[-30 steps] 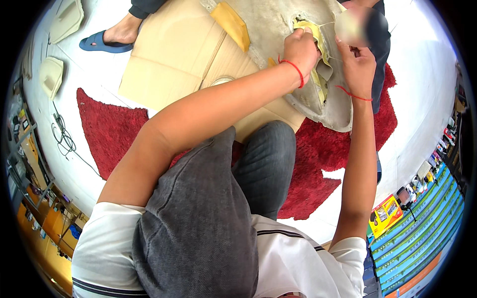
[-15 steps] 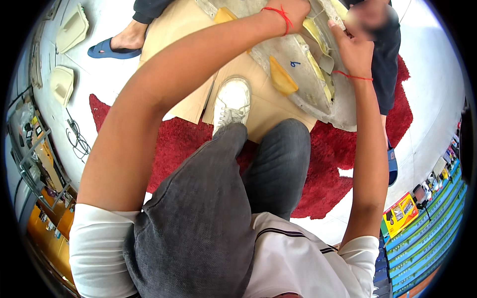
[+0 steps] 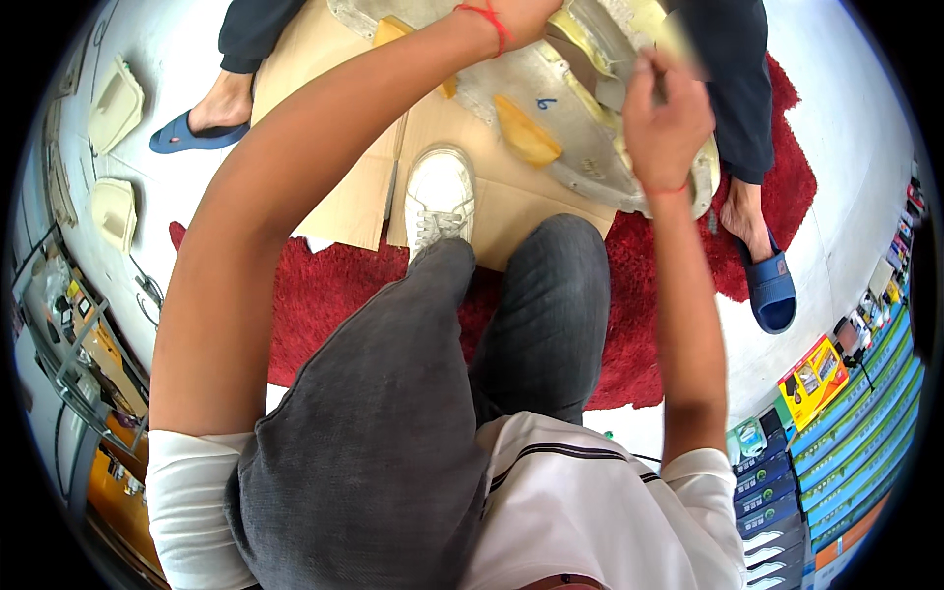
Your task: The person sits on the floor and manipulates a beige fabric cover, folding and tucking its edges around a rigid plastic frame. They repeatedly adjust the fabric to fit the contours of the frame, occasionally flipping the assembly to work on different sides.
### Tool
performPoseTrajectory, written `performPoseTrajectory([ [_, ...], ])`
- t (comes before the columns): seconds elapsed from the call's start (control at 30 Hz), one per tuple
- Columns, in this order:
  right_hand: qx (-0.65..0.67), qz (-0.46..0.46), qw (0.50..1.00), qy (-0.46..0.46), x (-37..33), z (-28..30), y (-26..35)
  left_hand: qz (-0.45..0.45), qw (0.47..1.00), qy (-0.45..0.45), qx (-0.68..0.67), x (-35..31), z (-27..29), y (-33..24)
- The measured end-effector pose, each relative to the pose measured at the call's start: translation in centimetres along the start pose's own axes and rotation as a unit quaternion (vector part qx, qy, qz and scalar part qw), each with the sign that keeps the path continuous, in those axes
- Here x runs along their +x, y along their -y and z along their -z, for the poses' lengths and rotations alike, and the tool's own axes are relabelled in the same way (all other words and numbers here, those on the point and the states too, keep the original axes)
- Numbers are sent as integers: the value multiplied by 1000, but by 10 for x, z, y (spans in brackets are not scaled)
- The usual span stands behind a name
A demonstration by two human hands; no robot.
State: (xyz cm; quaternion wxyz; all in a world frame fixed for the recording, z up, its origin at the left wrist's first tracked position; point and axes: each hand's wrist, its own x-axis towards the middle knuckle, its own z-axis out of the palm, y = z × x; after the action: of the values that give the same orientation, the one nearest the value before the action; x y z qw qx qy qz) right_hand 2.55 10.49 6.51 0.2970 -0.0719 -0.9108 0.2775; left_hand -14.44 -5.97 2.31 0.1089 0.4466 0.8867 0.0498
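Note:
A large greyish moulded panel (image 3: 474, 90) with orange-yellow foam wedges (image 3: 527, 132) and a blue handwritten mark lies before me at the top of the view. My left hand (image 3: 531, 18), a red string at its wrist, reaches over the panel's far middle; its fingers run out of the picture. Above the panel's right part is my right hand (image 3: 669, 128), fingers curled together and slightly blurred. What they hold, if anything, cannot be made out. Beside this hand runs a raised, pale yellow strip (image 3: 593, 39) of the panel.
Flattened cardboard (image 3: 497, 202) lies under the panel, over a red shaggy rug (image 3: 329, 315). Another person's blue slippers (image 3: 772, 295) flank the panel. Two cream plastic parts (image 3: 115, 103) and a black cable rest on the left floor. Stacked boxes (image 3: 772, 497) line the lower right.
My right hand has come off the panel's edge, with its fingers curling inward. The panel and my left hand appear further left and higher in the view, which has shifted.

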Motion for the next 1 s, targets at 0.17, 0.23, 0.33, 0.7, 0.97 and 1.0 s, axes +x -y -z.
performPoseTrajectory([
  [0.17, -48, -107, 993, -3, -60, -18, 23, 18, 1000, -12, 13, -3, 1, -2],
  [0.23, -75, -166, 983, -14, -57, -37, 16, 23, 998, -50, 10, -4, -10, 2],
  [0.33, -3, -302, 952, 50, -68, -57, -11, -113, 988, -101, -23, 2, -10, -9],
  [0.7, -54, -414, 907, 52, -49, -70, -27, -277, 957, 85, -31, 63, -13, -14],
  [0.97, 29, -229, 973, -28, -68, -62, -22, -209, 975, 20, -66, 56, -34, -19],
  [1.0, 37, -202, 978, -34, -68, -63, -22, -205, 975, 0, -81, 55, -34, -17],
])
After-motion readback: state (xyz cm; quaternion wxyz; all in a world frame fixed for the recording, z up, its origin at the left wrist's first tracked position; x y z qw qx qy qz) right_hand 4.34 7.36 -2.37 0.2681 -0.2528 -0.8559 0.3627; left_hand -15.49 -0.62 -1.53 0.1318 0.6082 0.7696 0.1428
